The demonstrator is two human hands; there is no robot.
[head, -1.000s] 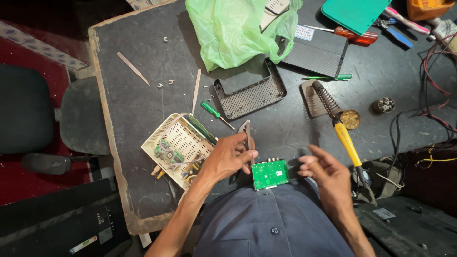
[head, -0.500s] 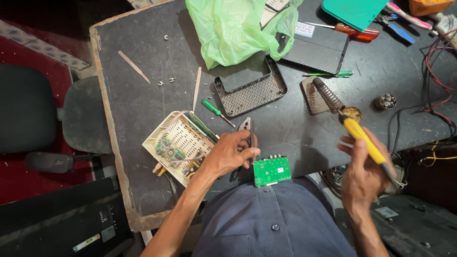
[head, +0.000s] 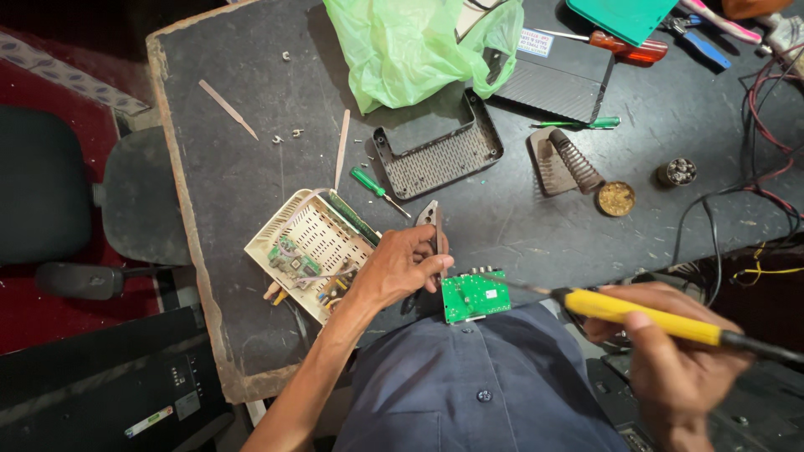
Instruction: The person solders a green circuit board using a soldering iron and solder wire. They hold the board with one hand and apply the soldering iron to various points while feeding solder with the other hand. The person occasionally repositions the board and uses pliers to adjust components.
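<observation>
Lowered toward the circuit board (head: 475, 295), right hand (head: 670, 360) fingers grip the soldering iron (head: 645, 316); left hand (head: 400, 266) fingers pinch tweezers (head: 434, 224).

1. Glossy green circuit board (head: 474, 295) with bright metal connectors.
2. Smooth yellow plastic soldering iron (head: 645, 316) handle.
3. Shiny metal tweezers (head: 433, 219).
4. Thin, crinkled green plastic bag (head: 410, 46).
5. Matt, scuffed dark tabletop (head: 251, 176).

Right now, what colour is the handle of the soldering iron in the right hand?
Yellow, with a black cord end; the soldering iron in the right hand shows best in the head view.
</observation>
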